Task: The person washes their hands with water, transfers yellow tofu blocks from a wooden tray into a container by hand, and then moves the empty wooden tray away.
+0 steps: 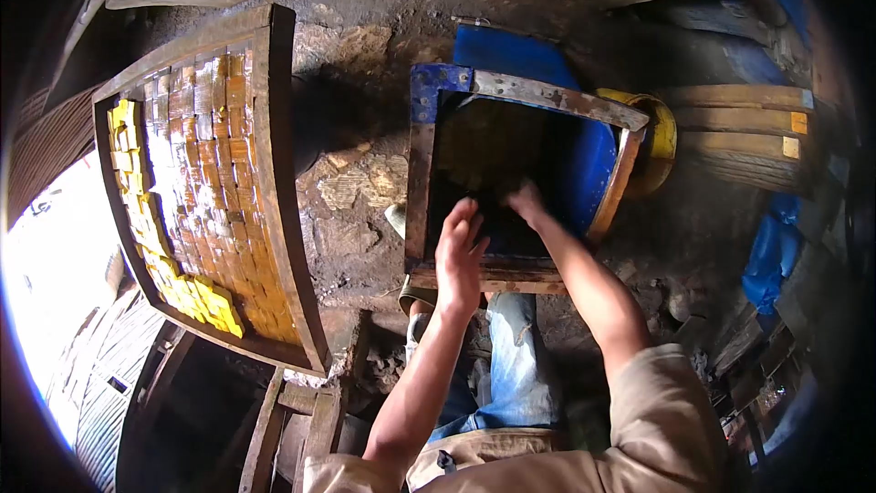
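In front of me stands a deep wooden-framed box (557, 99) lined with blue sheeting (595, 169). Its inside is mostly dark, so what lies at the bottom is hard to make out. Over the near left part of the opening is my left hand (459, 256), open, fingers loosely stretched and slightly bent, with nothing visible in it. My right hand (524, 203) reaches down into the box, just right of the left one. Shadow and motion blur hide its fingers, and I cannot see whether it holds anything.
To the left leans a wooden-framed panel (205, 164) with a glossy amber woven-looking surface and yellow pieces (196, 297) along its edge. Right of the box are a yellow bucket (664, 151) and stacked wooden boards (739, 120). Blue plastic (774, 256) lies farther right.
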`<state>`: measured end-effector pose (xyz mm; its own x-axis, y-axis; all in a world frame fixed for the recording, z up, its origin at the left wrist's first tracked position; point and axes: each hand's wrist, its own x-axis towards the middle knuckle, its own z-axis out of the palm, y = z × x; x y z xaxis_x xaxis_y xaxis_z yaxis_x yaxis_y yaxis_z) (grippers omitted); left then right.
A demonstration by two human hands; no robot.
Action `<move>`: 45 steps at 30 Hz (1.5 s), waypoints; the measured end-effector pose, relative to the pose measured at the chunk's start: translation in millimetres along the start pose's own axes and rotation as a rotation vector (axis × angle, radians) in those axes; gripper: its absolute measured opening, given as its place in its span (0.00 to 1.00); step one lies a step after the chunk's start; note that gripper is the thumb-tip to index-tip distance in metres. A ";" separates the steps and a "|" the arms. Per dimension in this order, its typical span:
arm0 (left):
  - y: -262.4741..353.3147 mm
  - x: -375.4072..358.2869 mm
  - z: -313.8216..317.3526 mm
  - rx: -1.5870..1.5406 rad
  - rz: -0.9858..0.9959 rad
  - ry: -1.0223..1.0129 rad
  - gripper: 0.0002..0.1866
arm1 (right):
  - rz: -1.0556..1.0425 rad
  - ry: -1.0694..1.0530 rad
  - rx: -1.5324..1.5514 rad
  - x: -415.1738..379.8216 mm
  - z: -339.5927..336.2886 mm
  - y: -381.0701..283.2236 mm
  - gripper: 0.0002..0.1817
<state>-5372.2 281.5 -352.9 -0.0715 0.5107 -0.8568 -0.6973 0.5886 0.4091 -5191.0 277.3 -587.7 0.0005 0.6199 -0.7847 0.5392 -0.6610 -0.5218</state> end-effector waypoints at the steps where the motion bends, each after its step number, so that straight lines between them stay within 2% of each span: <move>1: 5.6 -10.6 -9.0 0.068 0.109 -0.094 0.30 | 0.040 -0.034 0.222 31.6 15.6 35.0 0.22; 2: 12.2 -22.1 -12.6 0.135 0.206 -0.015 0.22 | 0.023 0.006 0.136 41.1 18.5 27.5 0.22; 4: 22.1 -40.1 -15.7 0.365 0.531 0.165 0.18 | -0.004 0.054 0.038 50.9 22.0 11.8 0.21; 6: 21.7 -34.6 -42.7 0.581 0.784 0.253 0.20 | -0.024 0.072 0.004 60.1 27.3 6.3 0.21; 8: 20.5 -23.7 -58.0 0.751 0.829 0.402 0.23 | -0.034 0.077 -0.016 63.5 30.3 3.7 0.21; 9: 20.8 -19.0 -61.3 0.812 0.787 0.453 0.26 | -0.038 0.079 -0.022 62.9 31.3 4.5 0.21; 12: 13.3 -8.5 -65.8 0.729 0.608 0.432 0.25 | -0.018 0.066 -0.026 58.8 24.2 4.3 0.21; 19: 10.8 -0.2 -60.8 0.569 0.545 0.475 0.19 | 0.038 0.050 -0.025 59.9 -6.8 -12.0 0.20; 22: 9.5 -0.9 -60.2 0.569 0.563 0.452 0.18 | 0.047 0.058 -0.034 64.7 -13.4 -16.8 0.20; 25: 3.0 5.6 -71.5 0.615 0.672 0.408 0.20 | 0.037 0.063 -0.043 72.3 -13.4 -24.3 0.20; 31: 0.3 2.7 -73.8 0.595 0.622 0.393 0.21 | 0.037 0.056 -0.055 67.9 -5.6 -23.3 0.20; 45: -1.9 6.2 -76.6 0.653 0.677 0.408 0.21 | -0.010 0.068 -0.093 71.2 -10.5 -41.3 0.19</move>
<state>-5426.0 235.5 -383.0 -0.6278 0.6825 -0.3743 0.0951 0.5445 0.8334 -5204.3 353.1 -618.5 0.0503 0.6560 -0.7531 0.6156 -0.6141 -0.4938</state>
